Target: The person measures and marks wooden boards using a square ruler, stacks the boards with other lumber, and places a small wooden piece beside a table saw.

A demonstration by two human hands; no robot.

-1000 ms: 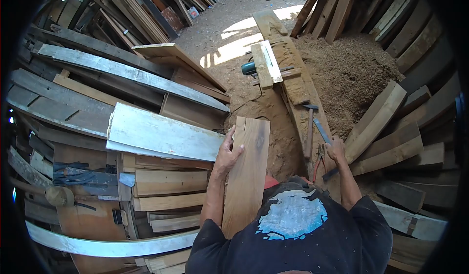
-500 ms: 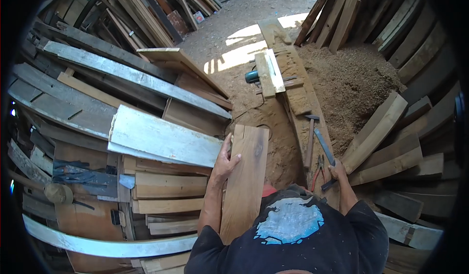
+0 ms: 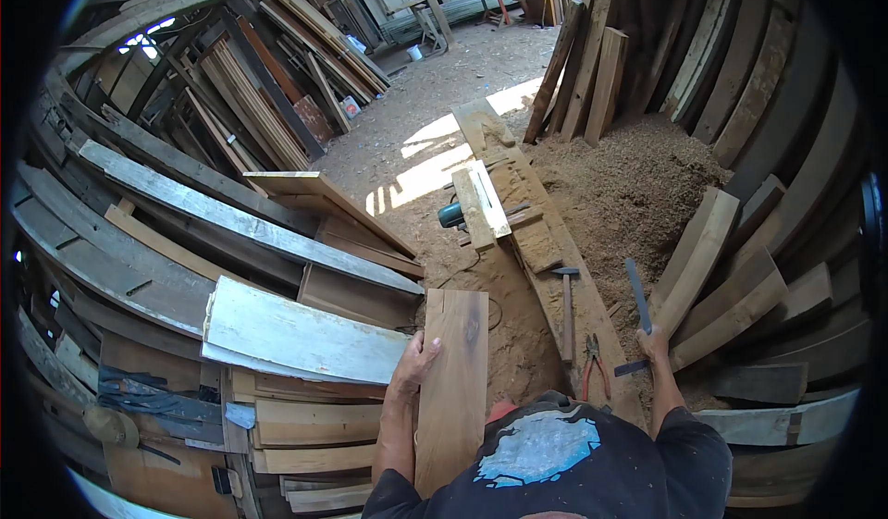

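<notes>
My left hand [image 3: 418, 362] grips the left edge of a brown wooden board [image 3: 453, 380], thumb on its face. The board stands out lengthwise in front of my body, its far end showing a dark knot and a short crack. In my right hand [image 3: 653, 343] is a flat dark metal bar [image 3: 636, 288], its long part pointing up and away, with a shorter dark end showing below the fist. Left of that hand, a hammer [image 3: 567, 315] and red-handled pliers [image 3: 593, 369] lie on the long plank bench [image 3: 546, 251].
Farther along the bench sits a green power tool [image 3: 450, 215] beside pale wood pieces [image 3: 476, 206]. White-painted boards [image 3: 296, 334] and stacked planks [image 3: 319, 426] crowd the left. A sawdust heap [image 3: 638, 177] and leaning timber [image 3: 698, 251] are on the right.
The view has tilted up, showing more of the far yard. My right hand has lifted the metal bar off the bench and moved it right. The left hand still holds the board.
</notes>
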